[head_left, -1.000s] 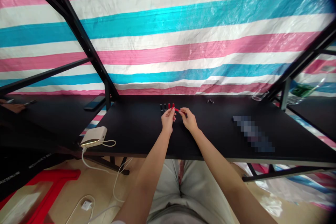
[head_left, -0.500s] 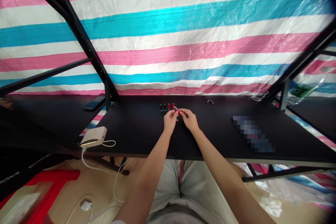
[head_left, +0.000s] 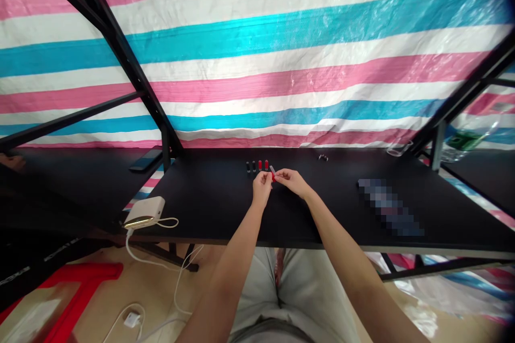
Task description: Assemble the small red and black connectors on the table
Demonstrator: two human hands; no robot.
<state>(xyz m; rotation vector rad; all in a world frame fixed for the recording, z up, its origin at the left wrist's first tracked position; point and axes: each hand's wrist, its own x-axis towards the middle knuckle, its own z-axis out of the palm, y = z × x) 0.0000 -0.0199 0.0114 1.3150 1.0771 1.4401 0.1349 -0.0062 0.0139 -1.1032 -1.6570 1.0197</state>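
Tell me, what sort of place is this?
Probably a makeshift work booth: a striped plastic tarpaulin hangs behind the black table, black frame bars rise at both ends, and small red and black cylinders are lined up on it.

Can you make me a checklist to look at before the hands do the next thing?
1. Left hand at the small red piece: ok.
2. Right hand there too: ok.
3. Whole red piece easy to see: not ok, hands cover part.
4. Grip tight enough: cannot tell.
5. Two black tubes and two red tubes lined up: ok.
6. White box away from both hands: ok.
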